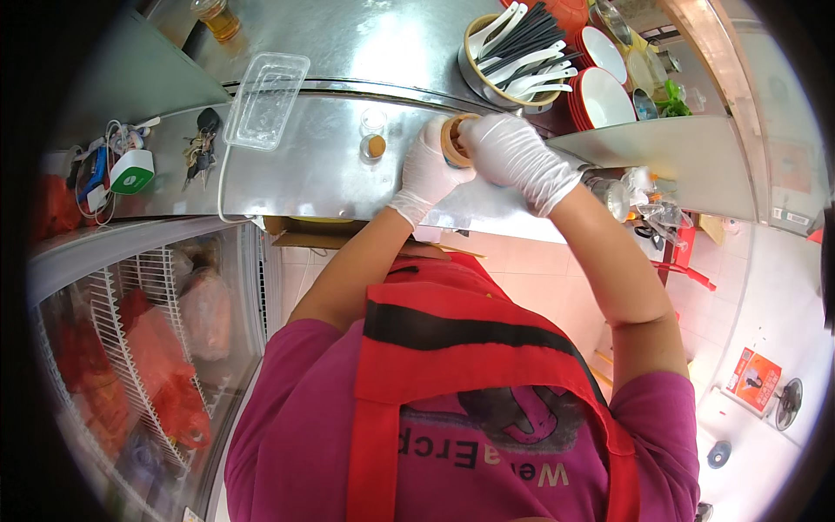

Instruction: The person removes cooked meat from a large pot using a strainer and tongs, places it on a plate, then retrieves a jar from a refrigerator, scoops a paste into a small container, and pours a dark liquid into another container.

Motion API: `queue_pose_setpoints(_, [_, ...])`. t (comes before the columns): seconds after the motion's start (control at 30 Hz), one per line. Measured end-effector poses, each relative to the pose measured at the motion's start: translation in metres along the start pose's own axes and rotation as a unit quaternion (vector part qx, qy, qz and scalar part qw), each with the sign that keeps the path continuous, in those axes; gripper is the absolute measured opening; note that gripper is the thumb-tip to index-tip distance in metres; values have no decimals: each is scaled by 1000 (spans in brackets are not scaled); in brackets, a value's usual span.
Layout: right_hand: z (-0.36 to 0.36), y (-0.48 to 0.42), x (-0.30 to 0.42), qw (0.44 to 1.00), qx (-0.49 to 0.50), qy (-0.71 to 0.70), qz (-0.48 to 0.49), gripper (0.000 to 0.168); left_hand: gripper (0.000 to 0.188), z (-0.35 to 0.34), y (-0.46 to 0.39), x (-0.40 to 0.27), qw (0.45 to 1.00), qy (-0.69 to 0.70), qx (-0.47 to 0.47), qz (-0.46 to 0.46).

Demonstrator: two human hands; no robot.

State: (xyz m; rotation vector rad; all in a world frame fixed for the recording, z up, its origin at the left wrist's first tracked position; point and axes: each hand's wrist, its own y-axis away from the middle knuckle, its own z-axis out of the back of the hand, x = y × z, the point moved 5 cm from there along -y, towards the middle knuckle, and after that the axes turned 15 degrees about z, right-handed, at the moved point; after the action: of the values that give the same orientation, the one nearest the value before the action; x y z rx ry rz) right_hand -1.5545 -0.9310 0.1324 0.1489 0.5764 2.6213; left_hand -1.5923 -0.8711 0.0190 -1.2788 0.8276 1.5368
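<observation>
Both of my hands wear thin white gloves over the metal counter (306, 183). My left hand (430, 156) is closed around a small round tan container (453, 140), tilted, with something brownish inside. At its opening, the fingers of my right hand (512, 153) are bent; whether they pinch anything is hidden by the glove. To the left of my hands stand a small clear cup with brown contents (374, 147) and another clear cup (374, 119). Farther left lies a clear plastic tray (266, 101).
A basket (470, 72) of white spoons and black chopsticks stands beyond my hands, beside stacked red-and-white bowls (603, 98). Keys (201, 150) and a green-and-white device with cables (132, 172) lie left. A low partition (678, 150) rises right; a glass-front fridge (143, 235) stands lower left.
</observation>
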Motion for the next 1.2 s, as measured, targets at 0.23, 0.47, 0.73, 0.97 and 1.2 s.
queue_pose_setpoints(0.23, [10,-4,-3,999,-26,-9,-31,15,72,0,0,-2,1000,0,2,2])
queue_pose_setpoints(0.47, [10,-8,5,999,6,-24,-32,17,75,0,1,2,1000,-7,11,18])
queue_pose_setpoints(0.73, [11,8,-4,993,5,-113,-35,24,73,-3,0,0,1000,7,12,-7])
queue_pose_setpoints(0.97, [-36,62,-56,900,-274,-280,-192,32,76,-5,0,8,999,-32,18,8])
queue_pose_setpoints(1.2, [-142,55,-43,923,-195,-171,-283,68,78,-6,-1,9,999,-31,38,19])
